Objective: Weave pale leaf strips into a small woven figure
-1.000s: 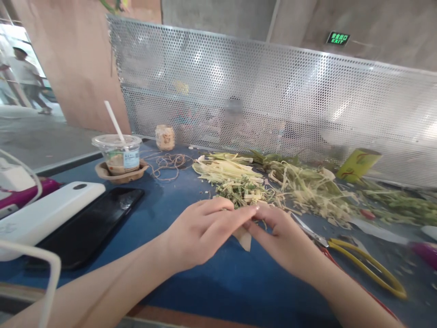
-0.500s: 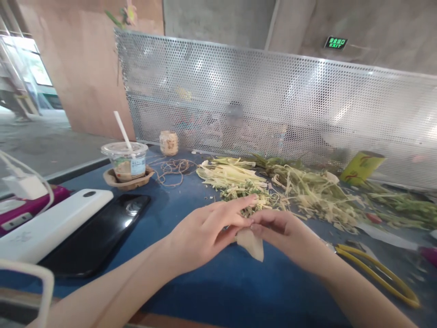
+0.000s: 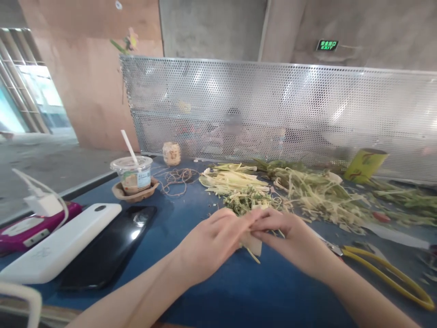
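Note:
My left hand (image 3: 215, 241) and my right hand (image 3: 287, 237) meet at the middle of the blue table, fingertips pinched together. Between them they grip a pale, cream-coloured strip (image 3: 253, 244) that looks like dried husk; its lower end hangs beneath my fingers beside a thin stalk. The part inside my fingers is hidden. Just beyond my fingertips lies a small bundle of green and yellowish sprigs (image 3: 244, 200). Behind that rests a pile of pale yellow husk strips (image 3: 235, 177). To the right spreads a heap of shredded, dry greenish leaves (image 3: 314, 193).
Yellow-handled scissors (image 3: 389, 269) lie at right. On the left are a black phone (image 3: 109, 248), a white power bank (image 3: 64, 241), a purple power strip (image 3: 30, 230) and a lidded cup (image 3: 134, 175) with a straw. Tangled twine (image 3: 179, 180) and a perforated metal screen (image 3: 205, 100) stand farther back.
The view has shifted slightly, so things sit lower in it. My left fingers have drawn closer around the strip, and a thin stalk now shows below my hands.

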`<state>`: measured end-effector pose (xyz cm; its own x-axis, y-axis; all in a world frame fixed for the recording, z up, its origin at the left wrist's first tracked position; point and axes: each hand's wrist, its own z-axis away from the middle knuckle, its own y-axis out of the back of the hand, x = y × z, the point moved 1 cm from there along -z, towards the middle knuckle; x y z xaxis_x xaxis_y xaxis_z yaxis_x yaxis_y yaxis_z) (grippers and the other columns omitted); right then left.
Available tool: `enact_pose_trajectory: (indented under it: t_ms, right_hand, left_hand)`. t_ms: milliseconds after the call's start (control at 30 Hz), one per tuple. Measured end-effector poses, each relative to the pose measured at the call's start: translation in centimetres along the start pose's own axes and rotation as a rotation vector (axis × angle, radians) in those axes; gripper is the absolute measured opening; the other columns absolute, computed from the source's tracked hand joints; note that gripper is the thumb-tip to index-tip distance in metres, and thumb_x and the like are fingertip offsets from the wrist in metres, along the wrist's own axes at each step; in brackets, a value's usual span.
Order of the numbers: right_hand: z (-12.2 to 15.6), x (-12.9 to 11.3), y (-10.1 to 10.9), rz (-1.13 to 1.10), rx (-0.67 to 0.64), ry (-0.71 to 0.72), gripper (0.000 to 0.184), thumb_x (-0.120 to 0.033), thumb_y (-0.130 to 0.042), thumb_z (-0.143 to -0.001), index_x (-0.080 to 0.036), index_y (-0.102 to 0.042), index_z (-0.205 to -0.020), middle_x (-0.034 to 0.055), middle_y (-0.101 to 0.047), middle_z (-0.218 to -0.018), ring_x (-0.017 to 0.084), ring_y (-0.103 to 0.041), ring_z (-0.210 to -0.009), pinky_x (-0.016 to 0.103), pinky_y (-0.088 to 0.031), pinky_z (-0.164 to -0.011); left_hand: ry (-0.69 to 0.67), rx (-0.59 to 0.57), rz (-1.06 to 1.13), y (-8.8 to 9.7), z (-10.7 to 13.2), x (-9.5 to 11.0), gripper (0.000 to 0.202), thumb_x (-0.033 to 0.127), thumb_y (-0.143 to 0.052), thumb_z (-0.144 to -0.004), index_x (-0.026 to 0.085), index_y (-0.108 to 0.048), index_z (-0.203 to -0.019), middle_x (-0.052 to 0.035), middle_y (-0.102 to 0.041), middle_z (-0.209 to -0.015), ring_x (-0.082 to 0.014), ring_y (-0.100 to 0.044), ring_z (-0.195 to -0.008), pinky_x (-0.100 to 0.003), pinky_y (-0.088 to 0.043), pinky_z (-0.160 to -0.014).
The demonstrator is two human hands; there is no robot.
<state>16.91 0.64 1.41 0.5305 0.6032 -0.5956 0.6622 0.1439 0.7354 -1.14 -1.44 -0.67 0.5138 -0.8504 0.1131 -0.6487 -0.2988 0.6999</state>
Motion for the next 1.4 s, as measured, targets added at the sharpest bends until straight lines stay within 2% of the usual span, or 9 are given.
enact_pose_trajectory:
  t_ms: [133, 300, 500, 600, 767, 933, 1100, 1233, 1400]
  right_hand:
    - [0.1, -0.1, 0.1, 0.112, 0.022, -0.018, 0.016, -0.022, -0.057, -0.077, -0.029, -0.070, -0.069, -0.0008, -0.062, -0.072, 0.016, -0.056, -0.071, 0.032, -0.044, -0.070]
    - [0.1, -0.1, 0.1, 0.108, 0.028, -0.051, 0.018, -0.024, -0.054, -0.079, -0.031, -0.070, -0.072, -0.0011, -0.062, -0.074, 0.016, -0.054, -0.070, 0.033, -0.043, -0.072]
    - [0.0, 0.1, -0.5, 0.175, 0.038, -0.010, 0.021, -0.020, -0.053, -0.080, -0.029, -0.069, -0.071, 0.0004, -0.061, -0.076, 0.016, -0.053, -0.075, 0.042, -0.035, -0.082]
    - [0.0, 0.2, -0.5, 0.143, 0.028, 0.000, 0.020, -0.021, -0.053, -0.080, -0.028, -0.070, -0.073, 0.0010, -0.061, -0.078, 0.016, -0.053, -0.076, 0.043, -0.031, -0.084]
    - [-0.2, 0.3, 0.1, 0.002, -0.064, -0.027, 0.019, -0.029, -0.051, -0.082, -0.027, -0.070, -0.078, 0.0005, -0.064, -0.080, 0.017, -0.055, -0.083, 0.039, -0.029, -0.086]
    - [-0.1, 0.0, 0.3, 0.102, -0.095, -0.019, 0.022, -0.025, -0.047, -0.084, -0.025, -0.069, -0.081, 0.0024, -0.064, -0.082, 0.019, -0.054, -0.087, 0.040, -0.027, -0.084]
    - [-0.1, 0.0, 0.0, 0.201, -0.011, 0.002, 0.022, -0.021, -0.047, -0.083, -0.022, -0.067, -0.075, 0.0027, -0.061, -0.077, 0.016, -0.052, -0.080, 0.039, -0.026, -0.082]
    - [-1.1, 0.1, 0.4, 0.236, 0.055, 0.008, 0.021, -0.025, -0.047, -0.083, -0.021, -0.066, -0.075, 0.0022, -0.060, -0.076, 0.016, -0.050, -0.080, 0.039, -0.023, -0.081]
    - [-2.7, -0.8, 1.4, 0.310, 0.125, -0.007, 0.022, -0.022, -0.047, -0.084, -0.021, -0.067, -0.076, 0.0028, -0.062, -0.077, 0.017, -0.050, -0.081, 0.038, -0.021, -0.078]
  left_hand:
    - [0.369, -0.074, 0.188, -0.1, -0.1, -0.4, 0.047, 0.015, -0.043, -0.085, 0.027, -0.034, -0.129, -0.0009, -0.067, -0.100, -0.0143, -0.061, -0.092, -0.028, -0.050, -0.079]
    - [0.529, -0.043, 0.298, 0.4, -0.5, 0.1, 0.034, 0.020, -0.050, -0.080, 0.024, -0.053, -0.114, -0.0010, -0.071, -0.090, -0.0146, -0.064, -0.079, -0.027, -0.052, -0.072]
    - [0.882, -0.074, 0.712, 0.8, -1.0, 0.2, 0.047, 0.032, -0.063, -0.072, 0.017, -0.052, -0.115, -0.0051, -0.070, -0.085, -0.0097, -0.057, -0.052, -0.023, -0.051, -0.052]
    - [0.948, -0.064, 0.763, 0.7, -1.2, 0.0, 0.049, 0.029, -0.068, -0.067, 0.016, -0.054, -0.113, -0.0043, -0.069, -0.081, -0.0071, -0.052, -0.045, -0.022, -0.048, -0.047]
    - [0.903, -0.007, 0.635, 0.8, -1.2, 0.2, 0.046, 0.024, -0.065, -0.069, 0.020, -0.056, -0.113, -0.0016, -0.068, -0.074, -0.0056, -0.048, -0.043, -0.018, -0.045, -0.044]
    - [0.875, -0.086, 0.609, 0.8, -0.6, 0.2, 0.061, 0.025, -0.058, -0.075, 0.024, -0.035, -0.132, -0.0017, -0.069, -0.082, -0.0062, -0.049, -0.043, -0.020, -0.047, -0.044]
    - [0.572, -0.145, 0.270, 0.3, -0.6, -0.1, 0.049, 0.019, -0.048, -0.081, 0.027, -0.039, -0.129, -0.0015, -0.070, -0.092, -0.0132, -0.064, -0.071, -0.023, -0.051, -0.064]
    - [0.322, -0.075, 0.060, 0.5, -1.7, -0.4, 0.043, 0.017, -0.046, -0.082, 0.026, -0.046, -0.124, -0.0024, -0.069, -0.095, -0.0148, -0.064, -0.082, -0.026, -0.051, -0.074]
    - [0.348, -0.042, -0.021, 1.8, -4.2, -1.4, 0.043, 0.018, -0.052, -0.080, 0.024, -0.048, -0.122, -0.0003, -0.071, -0.087, -0.0162, -0.066, -0.076, -0.030, -0.051, -0.076]
